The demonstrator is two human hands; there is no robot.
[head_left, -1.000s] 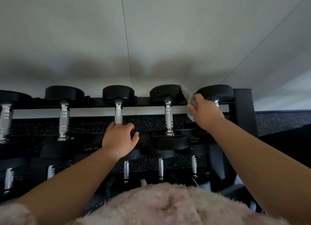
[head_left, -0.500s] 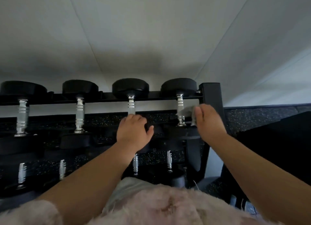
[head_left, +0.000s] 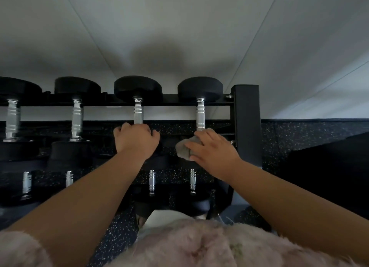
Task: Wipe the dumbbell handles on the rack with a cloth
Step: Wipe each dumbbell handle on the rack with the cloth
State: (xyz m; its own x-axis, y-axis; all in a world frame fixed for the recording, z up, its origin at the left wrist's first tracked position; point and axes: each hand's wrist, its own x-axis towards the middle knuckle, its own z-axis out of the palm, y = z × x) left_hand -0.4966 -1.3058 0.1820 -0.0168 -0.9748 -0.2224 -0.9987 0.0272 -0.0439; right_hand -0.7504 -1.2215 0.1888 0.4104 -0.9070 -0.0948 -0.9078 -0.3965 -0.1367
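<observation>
Beside the rack post, the right hand is holding a grey cloth; the left hand is gripping a dumbbell.

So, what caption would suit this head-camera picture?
Right hand holds a grey cloth by the rightmost dumbbell handle; left hand grips the neighbouring dumbbell.

readable text: none anywhere in view
dumbbell heads: black and dim, no weight number can be made out
handles: no stamped mark or brand legible
rack post: no label, sign or maker's name that can be read
</observation>
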